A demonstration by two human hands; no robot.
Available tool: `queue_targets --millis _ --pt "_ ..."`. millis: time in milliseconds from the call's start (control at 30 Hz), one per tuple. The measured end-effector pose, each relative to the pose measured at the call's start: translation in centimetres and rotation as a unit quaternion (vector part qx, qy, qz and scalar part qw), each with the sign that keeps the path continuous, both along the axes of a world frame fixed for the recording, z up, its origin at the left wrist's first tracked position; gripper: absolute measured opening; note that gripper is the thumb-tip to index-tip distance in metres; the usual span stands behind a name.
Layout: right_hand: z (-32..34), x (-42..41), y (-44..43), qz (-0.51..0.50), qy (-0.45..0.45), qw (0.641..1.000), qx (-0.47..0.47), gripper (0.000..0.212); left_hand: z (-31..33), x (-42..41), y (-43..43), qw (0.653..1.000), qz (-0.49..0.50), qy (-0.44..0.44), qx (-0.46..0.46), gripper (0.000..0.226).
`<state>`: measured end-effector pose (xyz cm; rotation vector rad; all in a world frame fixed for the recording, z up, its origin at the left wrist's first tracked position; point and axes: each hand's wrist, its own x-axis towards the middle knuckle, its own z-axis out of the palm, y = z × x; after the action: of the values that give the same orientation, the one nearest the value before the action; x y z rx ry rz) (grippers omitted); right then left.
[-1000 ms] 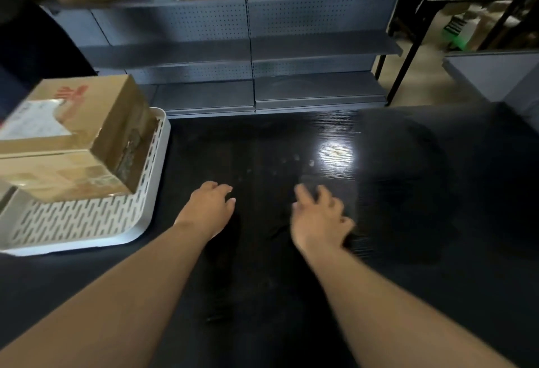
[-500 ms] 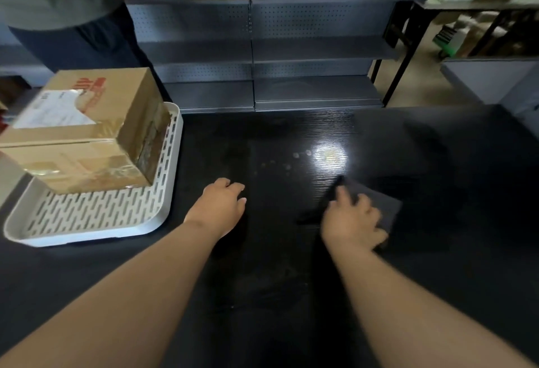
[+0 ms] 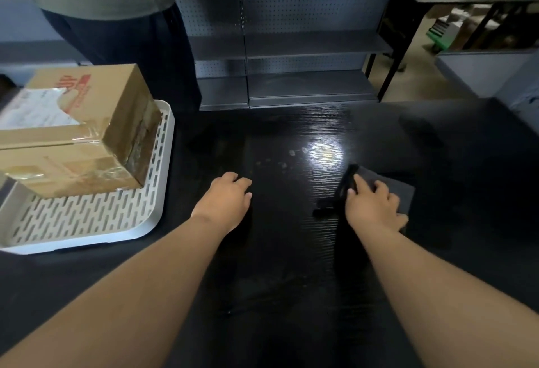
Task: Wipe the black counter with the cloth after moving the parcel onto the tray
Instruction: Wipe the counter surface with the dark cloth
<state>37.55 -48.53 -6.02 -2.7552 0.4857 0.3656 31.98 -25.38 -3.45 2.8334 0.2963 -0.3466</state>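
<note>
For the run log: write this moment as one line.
stage: wiping | parcel: on tray | right hand: pressing cloth on black counter | left hand: resting on counter, holding nothing

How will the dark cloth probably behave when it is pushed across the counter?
The cloth looks thin and floppy: one edge is folded up beside the right hand, so it may bunch. On the glossy counter it probably slides easily.

The parcel (image 3: 73, 134) is cut off at left; its label (image 3: 32, 111) print is unreadable.
</note>
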Motion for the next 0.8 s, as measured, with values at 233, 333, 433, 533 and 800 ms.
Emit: queue_targets --millis 233,333,433,533,800 --pt "-0.3 -3.5 9.3 0.337 -0.053 0.94 -0.013 0.045 -1.1 1.7 -0.2 0.999 0.01 -0.023 0.035 0.044" --pt "-0.8 1.9 6.8 0.314 -0.059 0.947 -0.018 0.042 -1.1 2.8 -0.4 0.998 0.011 -0.024 0.058 0.041" --pt "-0.5 8.6 2.9 0.169 -0.018 0.985 -0.018 0.043 -1.0 3.8 -0.4 0.998 0.008 -0.026 0.064 0.04" --pt "0.3 12.0 2.4 0.074 0.03 0.997 -0.01 0.046 -1.1 4.4 -0.4 0.997 0.006 -0.035 0.066 0.041" --pt "-0.5 7.1 12.9 0.428 -0.023 0.904 0.009 0.045 -0.4 6.1 0.8 0.992 0.092 -0.057 0.06 0.04"
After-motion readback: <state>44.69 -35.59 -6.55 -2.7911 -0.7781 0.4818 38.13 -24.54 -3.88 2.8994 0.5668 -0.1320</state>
